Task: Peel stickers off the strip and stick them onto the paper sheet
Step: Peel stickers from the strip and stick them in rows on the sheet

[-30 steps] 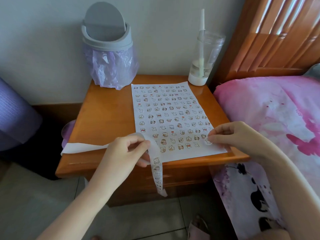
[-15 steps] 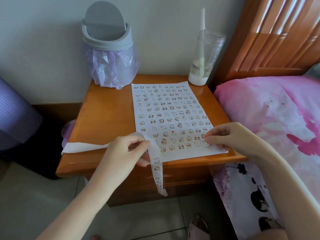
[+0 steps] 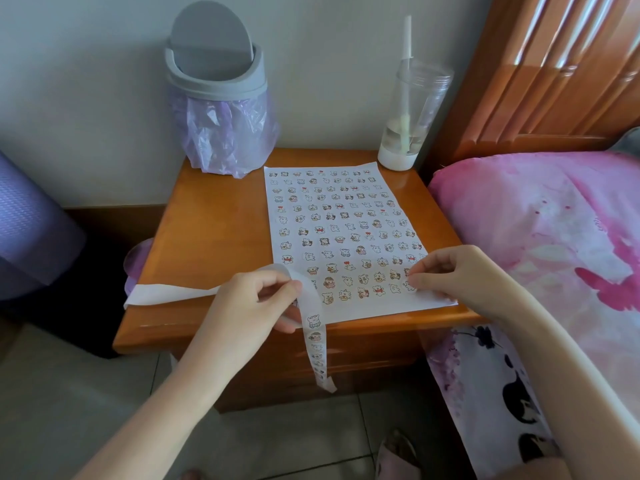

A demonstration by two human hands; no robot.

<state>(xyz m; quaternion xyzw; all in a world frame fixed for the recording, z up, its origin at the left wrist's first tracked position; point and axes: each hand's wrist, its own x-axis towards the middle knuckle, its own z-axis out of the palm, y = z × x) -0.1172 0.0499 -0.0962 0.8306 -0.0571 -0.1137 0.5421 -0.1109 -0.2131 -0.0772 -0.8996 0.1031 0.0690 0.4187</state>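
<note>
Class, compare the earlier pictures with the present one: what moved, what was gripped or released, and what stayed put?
The right hand edged slightly to the person's left along the near rows of the paper sheet, fingertips at the paper. Nothing was taken up or released. The left hand kept pinching the sticker strip, its tail hanging over the front edge of the nightstand. Sheet, bin and cup stayed put.

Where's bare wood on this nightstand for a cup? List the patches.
Widest: left of the paper sheet, between bin and strip. A narrow band right of the sheet, before the tumbler. Crowded: front edge, where left hand holds the strip and right hand pinches a sticker.
</note>
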